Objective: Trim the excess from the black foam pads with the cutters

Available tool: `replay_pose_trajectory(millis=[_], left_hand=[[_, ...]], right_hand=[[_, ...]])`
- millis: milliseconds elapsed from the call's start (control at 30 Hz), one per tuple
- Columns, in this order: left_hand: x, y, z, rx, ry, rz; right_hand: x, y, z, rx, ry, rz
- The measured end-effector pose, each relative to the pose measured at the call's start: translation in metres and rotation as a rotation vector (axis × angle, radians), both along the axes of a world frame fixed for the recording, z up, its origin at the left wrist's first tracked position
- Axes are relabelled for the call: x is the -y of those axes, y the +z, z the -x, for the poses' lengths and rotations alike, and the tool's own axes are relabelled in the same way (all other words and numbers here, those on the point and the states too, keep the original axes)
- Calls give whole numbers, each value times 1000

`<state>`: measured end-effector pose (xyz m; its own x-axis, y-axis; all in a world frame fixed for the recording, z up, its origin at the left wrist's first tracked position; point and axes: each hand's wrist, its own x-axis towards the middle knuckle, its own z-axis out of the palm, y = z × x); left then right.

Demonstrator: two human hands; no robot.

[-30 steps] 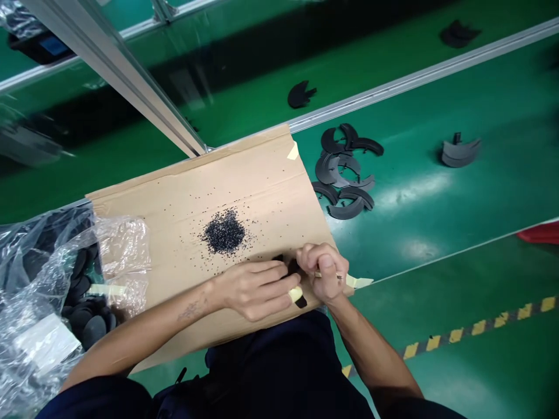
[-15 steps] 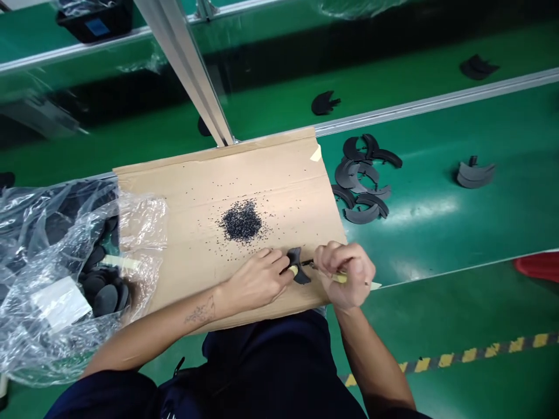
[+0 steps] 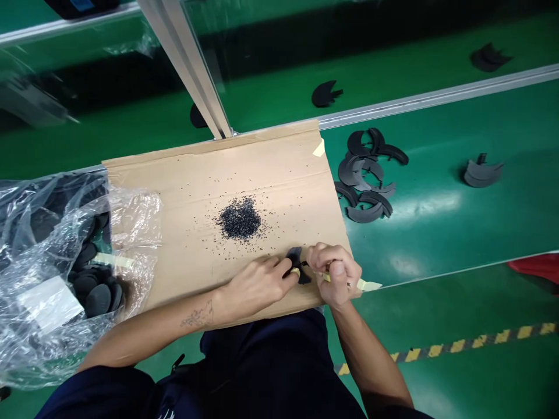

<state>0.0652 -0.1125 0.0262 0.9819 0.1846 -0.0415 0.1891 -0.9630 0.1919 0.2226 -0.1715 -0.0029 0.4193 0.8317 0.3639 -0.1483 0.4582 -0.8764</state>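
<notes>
A curved black part [image 3: 295, 255] lies near the front right of the cardboard sheet [image 3: 187, 180]. My left hand [image 3: 264, 284] grips it from the left, with yellow tape round one finger. Close to its right side, my right hand [image 3: 335, 272] is closed on a thin dark object whose tip meets the part; most of that object is hidden by the fingers. A pile of tiny black pieces [image 3: 240, 219] is spread on the cardboard beyond my left hand. To the right, several curved black parts [image 3: 364, 214] lie heaped on the green surface.
On the left, a clear plastic bag [image 3: 30, 233] holds several black discs [image 3: 98, 299] and overlaps the cardboard. A metal post [image 3: 187, 64] rises behind the cardboard. One grey curved part [image 3: 483, 174] sits far right; tape [image 3: 369, 286] marks the front edge.
My right hand has moved left, closer to the black part, and less of the thin object shows. My left hand remains on the part. The view has shifted slightly.
</notes>
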Motion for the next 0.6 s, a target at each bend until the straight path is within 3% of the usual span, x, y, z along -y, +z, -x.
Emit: replay_pose_trajectory(millis=[233, 433, 600], left_hand=[[10, 4, -9, -63, 63, -74], [-18, 2, -23, -119, 285, 200], [-38, 7, -47, -259, 254, 295]], right_hand=[[3, -5, 0, -5, -26, 8], [6, -13, 4, -36, -101, 18], [4, -10, 5, -56, -151, 17]])
